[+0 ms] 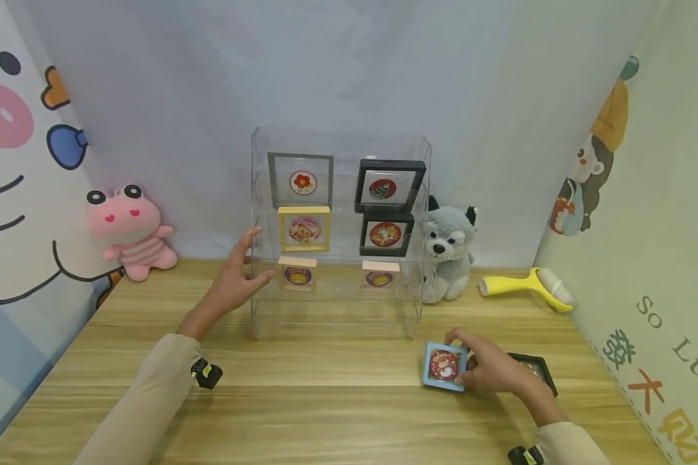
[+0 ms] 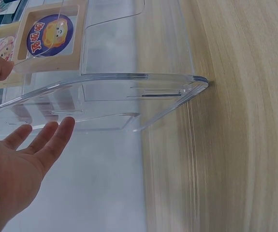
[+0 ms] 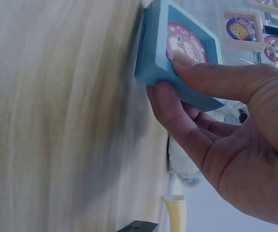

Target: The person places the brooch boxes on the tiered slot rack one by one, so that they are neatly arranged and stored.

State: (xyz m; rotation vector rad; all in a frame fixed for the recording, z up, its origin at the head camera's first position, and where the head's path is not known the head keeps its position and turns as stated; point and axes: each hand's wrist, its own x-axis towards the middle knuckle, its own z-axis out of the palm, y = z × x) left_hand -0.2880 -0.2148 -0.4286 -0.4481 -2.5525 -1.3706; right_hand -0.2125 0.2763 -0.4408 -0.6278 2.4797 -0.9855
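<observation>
My right hand [image 1: 491, 365] pinches a light blue square frame [image 3: 151, 46] with a round red sticker, thumb in front and fingers behind. In the right wrist view the frame is tilted above the wooden table. At the left side of a clear acrylic tiered rack [image 2: 129, 77], my left hand [image 1: 236, 278] is spread with fingers extended; whether it touches the rack I cannot tell. The rack bears a grey frame [image 1: 271, 181], a larger black frame [image 1: 358, 187], a yellow frame [image 1: 305, 210], a smaller black frame [image 1: 411, 236] and two pale wooden frames [image 1: 298, 262].
Another dark frame [image 1: 549, 381] lies on the table [image 1: 326, 413], partly behind my right hand. A grey plush dog [image 1: 448, 258] sits right of the rack, near a yellow-handled roller [image 1: 508, 285]. A pink plush toy [image 1: 130, 226] is at the back left.
</observation>
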